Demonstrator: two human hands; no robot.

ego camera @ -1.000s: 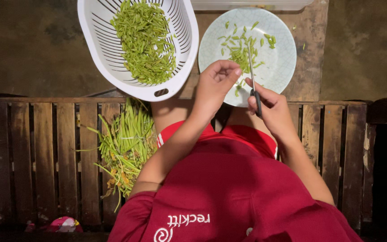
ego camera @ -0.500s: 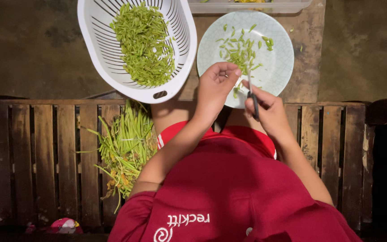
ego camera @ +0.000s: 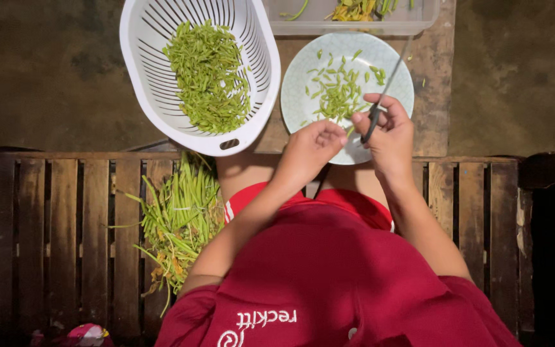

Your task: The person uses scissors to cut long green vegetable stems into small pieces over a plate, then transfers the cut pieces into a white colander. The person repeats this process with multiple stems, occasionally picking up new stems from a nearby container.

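— Where, the colander (ego camera: 155, 96)?
— Far side of the slatted table (ego camera: 59, 225), left of the plate (ego camera: 303, 83), rim beside rim. Heaped inside, cut bean pieces (ego camera: 208, 76).

— And the plate?
— Right of the colander, more cut pieces (ego camera: 338, 90) scattered on it. Behind it, at the far edge, a shallow tray (ego camera: 354, 26) with scraps.

— The uncut beans (ego camera: 181, 218)?
— Piled on the table, near side of the colander, left of the lap.

— Hands?
— Both over the near rim of the plate: left hand (ego camera: 308, 151) beside right hand (ego camera: 390, 138), knife (ego camera: 380, 96) in the right grip, blade out over the plate.
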